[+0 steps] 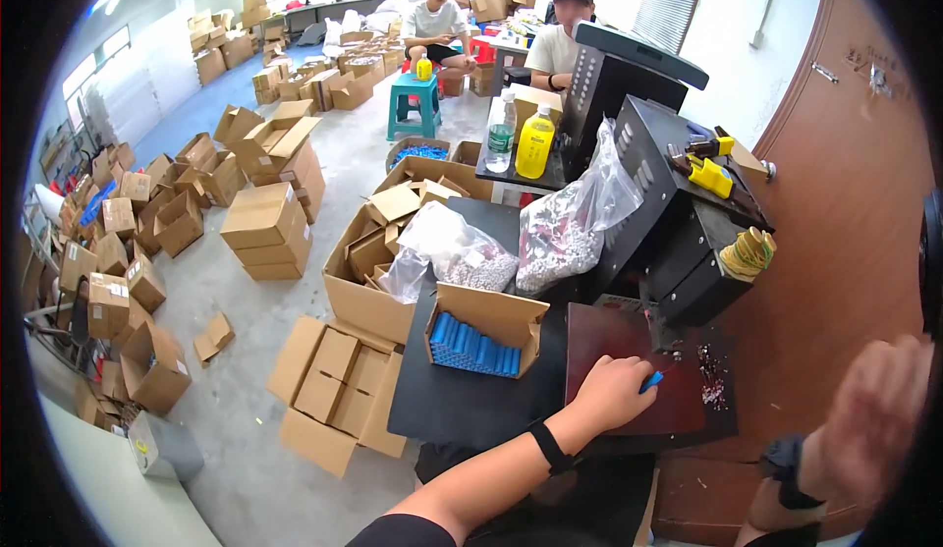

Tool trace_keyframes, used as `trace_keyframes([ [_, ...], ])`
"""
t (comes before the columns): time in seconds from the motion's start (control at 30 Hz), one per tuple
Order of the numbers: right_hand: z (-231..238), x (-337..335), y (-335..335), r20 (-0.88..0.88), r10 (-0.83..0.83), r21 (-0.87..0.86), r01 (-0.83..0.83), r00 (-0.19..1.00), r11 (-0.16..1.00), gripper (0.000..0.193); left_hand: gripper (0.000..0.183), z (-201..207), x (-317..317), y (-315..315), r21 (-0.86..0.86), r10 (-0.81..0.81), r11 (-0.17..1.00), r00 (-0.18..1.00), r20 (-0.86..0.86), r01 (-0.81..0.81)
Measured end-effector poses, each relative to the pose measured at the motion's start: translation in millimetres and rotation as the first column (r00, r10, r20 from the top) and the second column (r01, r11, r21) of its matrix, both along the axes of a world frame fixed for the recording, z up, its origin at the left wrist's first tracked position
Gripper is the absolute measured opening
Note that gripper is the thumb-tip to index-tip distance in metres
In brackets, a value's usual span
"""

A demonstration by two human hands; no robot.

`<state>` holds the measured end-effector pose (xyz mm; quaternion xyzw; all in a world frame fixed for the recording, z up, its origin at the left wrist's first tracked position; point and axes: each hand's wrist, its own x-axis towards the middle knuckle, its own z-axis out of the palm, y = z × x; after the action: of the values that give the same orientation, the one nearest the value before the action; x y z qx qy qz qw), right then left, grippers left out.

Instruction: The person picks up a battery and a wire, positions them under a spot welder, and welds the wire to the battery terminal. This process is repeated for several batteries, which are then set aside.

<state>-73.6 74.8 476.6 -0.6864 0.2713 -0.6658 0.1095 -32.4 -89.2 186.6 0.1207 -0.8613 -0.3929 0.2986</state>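
My left hand (611, 392), a black band on its wrist, is closed around a small blue cylinder (651, 381). It rests over the dark red work board (585, 336), below a black machine's pressing head (666, 336). Just right of it lies a scatter of tiny metal and pinkish pieces (712, 380). My right hand (874, 417) is raised at the far right, off the board. Its fingers are stretched upward, somewhat blurred, and nothing shows in them. An open cardboard box (491, 313) to the left holds rows of similar blue cylinders (471, 347).
Two clear bags (565, 247) of small parts sit behind the box. Pliers with yellow grips (709, 176) lie on the black machine (643, 144). A yellow bottle (534, 142) stands beyond. Cartons (267, 228) crowd the floor at left. Two people (435, 25) sit at the back.
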Motion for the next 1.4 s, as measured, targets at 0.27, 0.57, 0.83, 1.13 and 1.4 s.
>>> trace_keyframes([
  [0.27, -20, -58, -115, 0.316, -0.073, 0.096, 0.044, 0.946, 0.994, 0.022, 0.025, 2, 3, -6, -0.031, 0.011, 0.999, 0.996, 0.084, -0.008],
  [0.57, -53, 13, -201, 0.269, 0.051, 0.437, -0.169, 0.962, 0.883, 0.022, 0.021, 1, 0, -2, 0.009, 0.039, 0.999, 0.998, -0.052, -0.039],
  [0.83, -174, -17, -81, -0.655, -0.283, 0.291, 0.579, 0.701, 0.762, 0.022, 0.017, -17, -6, 3, -0.008, 0.018, 1.0, 0.99, -0.137, -0.02],
  [1.13, -292, -59, 24, -0.337, -0.793, 0.399, 0.84, 0.508, 0.368, 0.038, 0.027, -2, 2, -2, 0.007, -0.031, 0.999, 0.999, -0.031, 0.031],
  [1.4, -292, -58, 1, -0.268, -0.737, 0.545, 0.729, 0.62, 0.415, 0.059, 0.027, 0, 4, -4, 0.028, -0.224, 0.974, 0.972, -0.069, 0.226],
])
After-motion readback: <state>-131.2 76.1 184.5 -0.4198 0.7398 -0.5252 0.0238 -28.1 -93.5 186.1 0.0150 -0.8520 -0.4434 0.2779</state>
